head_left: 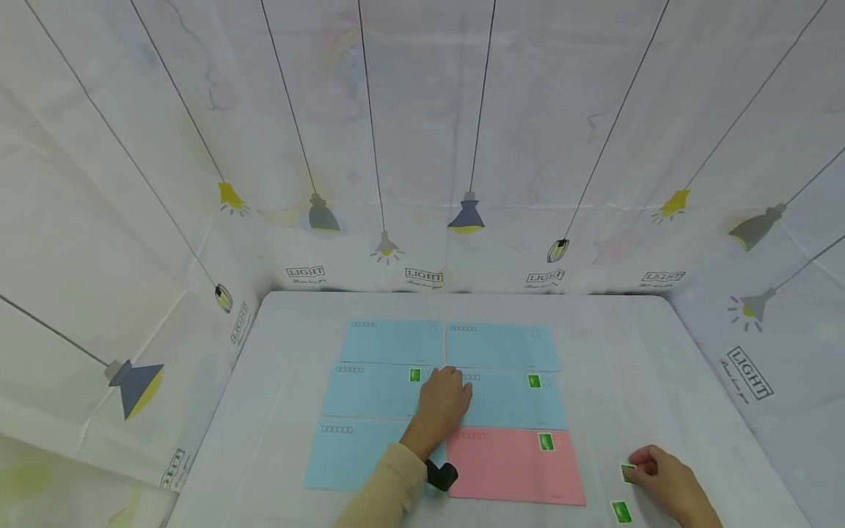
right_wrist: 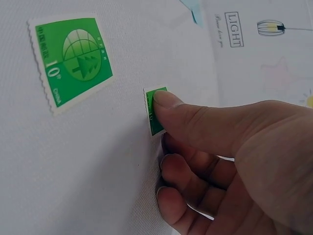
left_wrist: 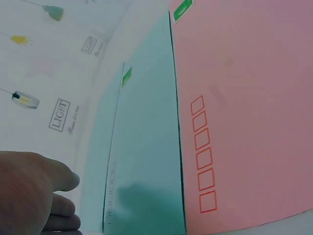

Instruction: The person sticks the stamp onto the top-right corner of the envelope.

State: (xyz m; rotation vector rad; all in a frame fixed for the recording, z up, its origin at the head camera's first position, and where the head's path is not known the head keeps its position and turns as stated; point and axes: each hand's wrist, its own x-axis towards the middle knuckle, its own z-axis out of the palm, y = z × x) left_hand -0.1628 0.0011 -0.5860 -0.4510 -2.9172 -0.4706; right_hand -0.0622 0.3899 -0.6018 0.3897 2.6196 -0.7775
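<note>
My right hand [head_left: 667, 480] pinches a green postage stamp [right_wrist: 155, 126] between thumb and fingers, low over the white table at the right. Beside it lies another green stamp [right_wrist: 78, 63], flat and face up. My left hand [head_left: 445, 400] rests at the seam between the two middle-row blue envelopes, fingers loosely bent and holding nothing. Green stamps sit near the upper right corners of the left middle envelope [head_left: 366, 396], the right middle envelope [head_left: 502, 405] and the pink envelope [head_left: 515, 473]. The left forearm partly covers the front left blue envelope [head_left: 343, 455].
Two blue envelopes without stamps, one at the back left [head_left: 392, 341] and one at the back right [head_left: 502, 346], complete a close grid of two columns. A white cloth printed with hanging lamps [head_left: 466, 213] rises behind the table [head_left: 627, 352] and along its sides.
</note>
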